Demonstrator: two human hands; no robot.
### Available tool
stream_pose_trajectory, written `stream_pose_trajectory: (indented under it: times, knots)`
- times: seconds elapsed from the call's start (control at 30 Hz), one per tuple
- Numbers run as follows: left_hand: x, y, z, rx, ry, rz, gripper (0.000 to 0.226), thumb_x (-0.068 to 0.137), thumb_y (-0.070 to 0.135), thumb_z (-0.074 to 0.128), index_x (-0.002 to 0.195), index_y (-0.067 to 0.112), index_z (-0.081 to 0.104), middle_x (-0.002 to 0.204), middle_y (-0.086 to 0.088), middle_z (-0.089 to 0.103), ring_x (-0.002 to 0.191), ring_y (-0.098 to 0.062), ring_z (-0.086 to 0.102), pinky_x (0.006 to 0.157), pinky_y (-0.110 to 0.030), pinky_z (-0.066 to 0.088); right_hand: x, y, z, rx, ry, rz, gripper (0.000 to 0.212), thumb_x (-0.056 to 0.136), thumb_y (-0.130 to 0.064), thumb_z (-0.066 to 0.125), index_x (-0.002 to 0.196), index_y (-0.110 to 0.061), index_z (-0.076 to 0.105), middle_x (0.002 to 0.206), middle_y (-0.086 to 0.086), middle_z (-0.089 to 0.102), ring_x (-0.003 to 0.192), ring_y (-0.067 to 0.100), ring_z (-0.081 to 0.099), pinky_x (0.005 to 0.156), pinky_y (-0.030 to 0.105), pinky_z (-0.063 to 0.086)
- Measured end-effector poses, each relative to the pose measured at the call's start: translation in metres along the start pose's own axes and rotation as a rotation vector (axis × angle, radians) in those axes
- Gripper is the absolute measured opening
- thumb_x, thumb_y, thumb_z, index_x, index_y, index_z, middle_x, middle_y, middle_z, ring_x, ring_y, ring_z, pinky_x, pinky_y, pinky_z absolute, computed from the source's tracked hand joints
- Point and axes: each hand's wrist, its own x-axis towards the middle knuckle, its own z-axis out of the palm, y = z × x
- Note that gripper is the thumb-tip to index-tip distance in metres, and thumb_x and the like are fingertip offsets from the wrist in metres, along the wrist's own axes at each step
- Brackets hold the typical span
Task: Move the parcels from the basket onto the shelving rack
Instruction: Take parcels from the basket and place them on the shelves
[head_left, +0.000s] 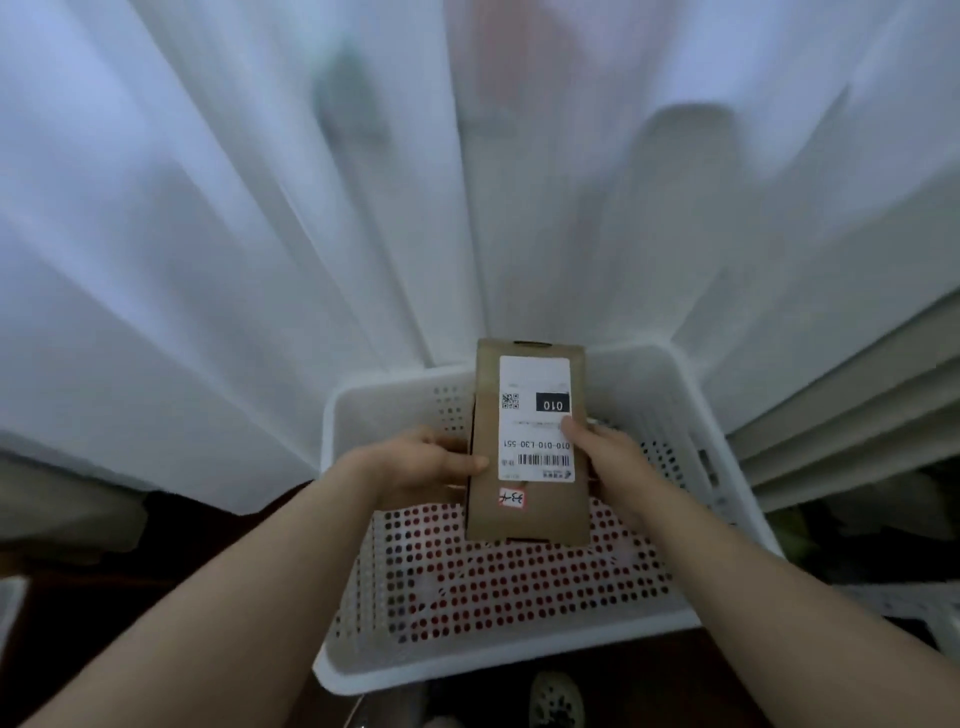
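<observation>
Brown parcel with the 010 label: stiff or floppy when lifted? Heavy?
Probably stiff: the brown parcel looks flat with straight edges though the left hand and right hand grip only its sides. Likely light: an edge grip alone holds it above the basket. The white label may be slicker than the cardboard under a thumb.

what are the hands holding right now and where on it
Both hands hold a flat brown parcel above the white basket: the left hand grips its left long edge, the right hand its right long edge, thumb on the label.
</observation>
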Motion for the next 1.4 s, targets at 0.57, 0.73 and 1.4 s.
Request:
stream_pose_trajectory:
  times: [0.57, 0.73, 1.4]
  knots:
    - [-0.15, 0.049, 0.093, 0.407, -0.265, 0.202, 0.052, 0.073, 0.009, 0.074, 0.121, 0.024, 0.062, 0.114, -0.004, 0.069, 0.106, -0.024, 0.064, 0.081, -0.035, 0.055, -0.233, 0.0, -0.009, 0.389, 0.338, -0.263, 0.017, 0.099, -0.027, 0.051, 0.094, -0.016, 0.062, 0.083, -0.002, 0.072, 0.081, 0.016, 0.066, 0.069, 0.033, 0.052]
    - [-0.17, 0.056, 0.144, 0.698, -0.17, 0.301, 0.064, 0.07, 0.011, 0.08, 0.128, 0.03, 0.059, 0.118, -0.003, 0.066, 0.107, -0.022, 0.063, 0.083, -0.032, 0.054, -0.283, 0.041, -0.039, 0.24, 0.506, -0.242, 0.03, 0.092, -0.03, 0.062, 0.116, -0.011, 0.058, 0.115, 0.007, 0.066, 0.098, 0.019, 0.059, 0.085, 0.033, 0.049]
    - [-0.251, 0.051, 0.423, 1.387, -0.374, 0.721, 0.093, 0.071, 0.006, 0.079, 0.148, 0.011, 0.027, 0.133, -0.006, 0.051, 0.12, -0.022, 0.051, 0.1, -0.027, 0.042, -0.455, 0.104, -0.171, -0.17, 0.612, -0.382, 0.069, 0.071, -0.017, 0.083, 0.132, -0.016, 0.051, 0.119, -0.004, 0.061, 0.103, 0.009, 0.059, 0.088, 0.021, 0.046]
